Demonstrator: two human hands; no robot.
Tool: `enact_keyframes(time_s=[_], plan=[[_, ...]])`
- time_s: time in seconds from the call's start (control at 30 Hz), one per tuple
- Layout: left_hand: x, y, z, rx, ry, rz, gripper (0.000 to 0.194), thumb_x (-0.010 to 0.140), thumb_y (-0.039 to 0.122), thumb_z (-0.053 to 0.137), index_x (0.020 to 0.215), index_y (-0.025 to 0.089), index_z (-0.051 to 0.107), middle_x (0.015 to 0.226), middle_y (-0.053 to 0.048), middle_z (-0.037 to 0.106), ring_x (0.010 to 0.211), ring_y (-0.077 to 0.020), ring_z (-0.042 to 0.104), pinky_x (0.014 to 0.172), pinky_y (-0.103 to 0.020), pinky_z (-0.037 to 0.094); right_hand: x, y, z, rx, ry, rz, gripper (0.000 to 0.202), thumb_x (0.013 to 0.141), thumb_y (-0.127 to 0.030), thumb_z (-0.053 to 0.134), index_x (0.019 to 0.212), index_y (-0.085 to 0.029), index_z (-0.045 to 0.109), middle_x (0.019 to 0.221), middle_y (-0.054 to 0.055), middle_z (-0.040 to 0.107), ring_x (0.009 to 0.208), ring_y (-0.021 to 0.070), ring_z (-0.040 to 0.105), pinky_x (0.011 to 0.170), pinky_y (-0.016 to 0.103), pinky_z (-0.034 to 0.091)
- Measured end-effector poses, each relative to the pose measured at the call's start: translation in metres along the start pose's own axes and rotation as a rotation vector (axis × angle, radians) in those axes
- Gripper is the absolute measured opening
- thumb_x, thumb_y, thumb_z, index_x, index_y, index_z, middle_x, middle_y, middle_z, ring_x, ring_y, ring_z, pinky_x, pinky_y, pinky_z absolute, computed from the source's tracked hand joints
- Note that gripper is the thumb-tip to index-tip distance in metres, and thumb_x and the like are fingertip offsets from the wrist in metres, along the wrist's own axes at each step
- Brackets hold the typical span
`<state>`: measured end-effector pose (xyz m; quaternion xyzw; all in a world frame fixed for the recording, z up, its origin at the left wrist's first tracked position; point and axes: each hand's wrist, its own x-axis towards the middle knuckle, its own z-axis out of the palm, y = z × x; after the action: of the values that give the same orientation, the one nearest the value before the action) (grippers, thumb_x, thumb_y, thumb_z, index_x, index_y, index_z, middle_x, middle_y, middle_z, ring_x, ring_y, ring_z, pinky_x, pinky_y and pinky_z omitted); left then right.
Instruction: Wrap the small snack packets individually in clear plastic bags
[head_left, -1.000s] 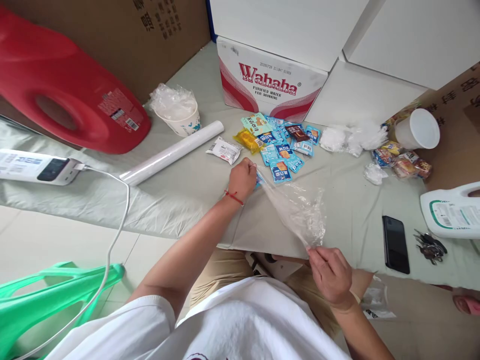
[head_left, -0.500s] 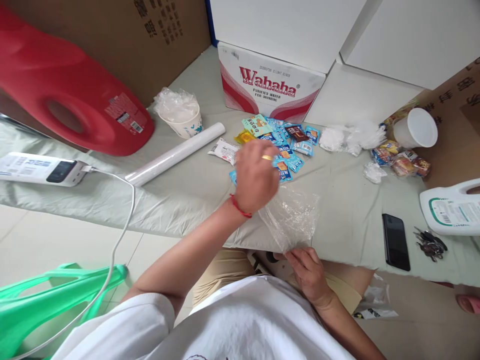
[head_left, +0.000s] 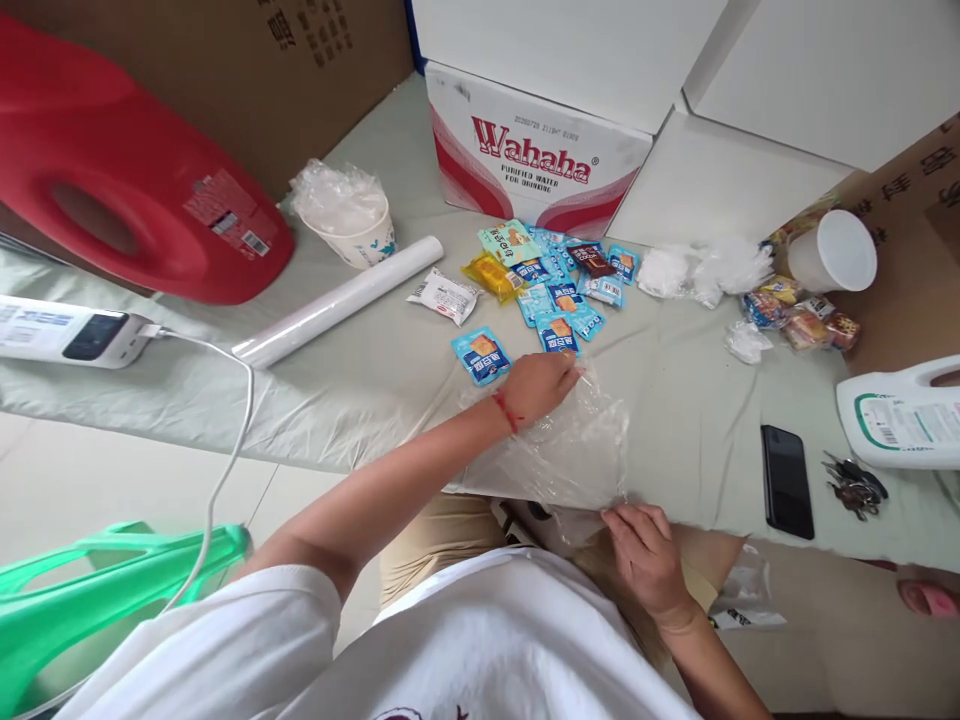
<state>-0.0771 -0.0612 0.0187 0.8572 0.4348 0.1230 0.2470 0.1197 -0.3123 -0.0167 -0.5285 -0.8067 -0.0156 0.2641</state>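
A clear plastic sheet (head_left: 577, 450) lies spread between my two hands at the table's front edge. My left hand (head_left: 541, 388), with a red cord at the wrist, pinches the sheet's far edge. The fingers of my right hand (head_left: 643, 550) are closed on its near edge. Just beyond my left hand lies a heap of small packets, with a blue packet (head_left: 559, 333) nearest. Another blue packet (head_left: 482, 356) sits apart to the left. Behind it are a white packet (head_left: 444, 296) and a yellow packet (head_left: 491, 276).
A white roll (head_left: 341, 300), a paper cup (head_left: 352, 235) stuffed with plastic and a red jug (head_left: 165, 220) stand left. Behind is a Wahaha box (head_left: 536, 160). To the right are crumpled bags (head_left: 701, 272), snacks (head_left: 806, 328), a phone (head_left: 787, 482), keys (head_left: 855, 485) and a white bottle (head_left: 904, 420).
My left hand has come down from above the packets onto the sheet's far edge. The sheet is spread wider, and my right hand has shifted slightly right.
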Motion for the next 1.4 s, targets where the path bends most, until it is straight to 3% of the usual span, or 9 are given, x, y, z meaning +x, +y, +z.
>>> enact_keyframes(time_s=[0.17,0.33,0.4,0.57,0.77,0.87,1.0,1.13,1.4], plan=[[-0.029,-0.016,-0.004,-0.214,0.365,-0.255,0.033,0.107,0.039,0.038,0.090,0.020,0.059,0.073,-0.005,0.066,0.069,-0.0215,0.064,0.066,-0.031,0.039,-0.010,0.028,-0.023,0.164,-0.040,0.144,0.027,0.093,-0.012,0.056,0.106,-0.024,0.077,0.101,0.008,0.071,0.094,0.0228,0.063,0.084,0.042,0.055],[-0.047,-0.017,0.006,-0.304,0.483,-0.361,0.024,0.104,0.034,0.039,0.099,0.020,0.057,0.085,-0.007,0.069,0.075,-0.0227,0.065,0.070,-0.032,0.042,0.032,0.065,-0.025,0.321,0.247,0.792,0.034,0.101,-0.041,0.048,0.121,-0.022,0.068,0.118,0.012,0.070,0.101,0.0249,0.066,0.080,0.040,0.055],[-0.051,-0.016,0.009,-0.324,0.487,-0.401,0.020,0.103,0.033,0.040,0.104,0.021,0.056,0.088,-0.007,0.069,0.077,-0.0232,0.067,0.071,-0.032,0.043,0.061,0.077,-0.013,0.290,0.221,0.946,0.053,0.095,-0.053,0.059,0.136,-0.020,0.060,0.114,0.012,0.072,0.094,0.0237,0.065,0.079,0.038,0.054],[-0.052,-0.018,0.009,-0.324,0.519,-0.458,0.018,0.100,0.033,0.048,0.114,0.021,0.051,0.083,-0.003,0.067,0.073,-0.0233,0.068,0.068,-0.032,0.044,0.115,0.102,0.017,0.239,-0.084,0.829,0.045,0.086,-0.053,0.064,0.117,-0.021,0.072,0.087,0.004,0.071,0.077,0.0204,0.059,0.084,0.040,0.051],[-0.050,-0.029,0.014,-0.155,0.692,-0.427,0.040,0.093,0.029,0.058,0.130,0.013,0.053,0.117,-0.018,0.066,0.103,-0.0277,0.068,0.084,-0.039,0.053,0.138,0.157,0.000,-0.038,0.098,0.658,0.038,0.086,-0.047,0.057,0.100,-0.018,0.077,0.096,0.012,0.068,0.084,0.0250,0.059,0.089,0.048,0.052],[-0.054,-0.024,0.015,0.050,0.782,-0.189,0.037,0.095,0.028,0.058,0.129,0.012,0.061,0.128,-0.022,0.065,0.124,-0.0338,0.061,0.102,-0.050,0.047,0.146,0.153,-0.019,-0.204,0.240,0.556,0.036,0.091,-0.043,0.058,0.110,-0.017,0.076,0.118,0.017,0.067,0.102,0.0298,0.062,0.097,0.052,0.052],[-0.057,-0.010,0.018,0.171,0.514,0.282,0.032,0.103,0.024,0.049,0.129,0.020,0.068,0.136,-0.012,0.070,0.141,-0.0266,0.055,0.119,-0.048,0.035,0.137,0.093,-0.018,-0.125,0.065,0.223,0.035,0.104,-0.032,0.051,0.132,-0.020,0.067,0.134,0.014,0.067,0.127,0.0292,0.060,0.112,0.051,0.048],[-0.059,-0.001,0.032,0.257,0.225,0.273,0.047,0.109,0.036,0.039,0.150,0.019,0.056,0.161,-0.012,0.052,0.154,-0.0269,0.043,0.130,-0.055,0.021,0.094,0.052,0.004,0.003,-0.290,0.021,0.056,0.106,-0.035,0.052,0.159,-0.021,0.044,0.166,0.012,0.042,0.154,0.0295,0.038,0.124,0.052,0.040],[-0.080,0.007,0.042,0.265,0.082,0.038,0.060,0.108,0.051,0.039,0.159,0.020,0.047,0.171,-0.016,0.033,0.161,-0.0359,0.029,0.126,-0.072,0.021,0.027,0.124,-0.029,-0.056,-0.223,0.370,0.051,0.105,-0.051,0.046,0.142,-0.022,0.064,0.149,0.013,0.061,0.139,0.0337,0.055,0.115,0.061,0.046]])
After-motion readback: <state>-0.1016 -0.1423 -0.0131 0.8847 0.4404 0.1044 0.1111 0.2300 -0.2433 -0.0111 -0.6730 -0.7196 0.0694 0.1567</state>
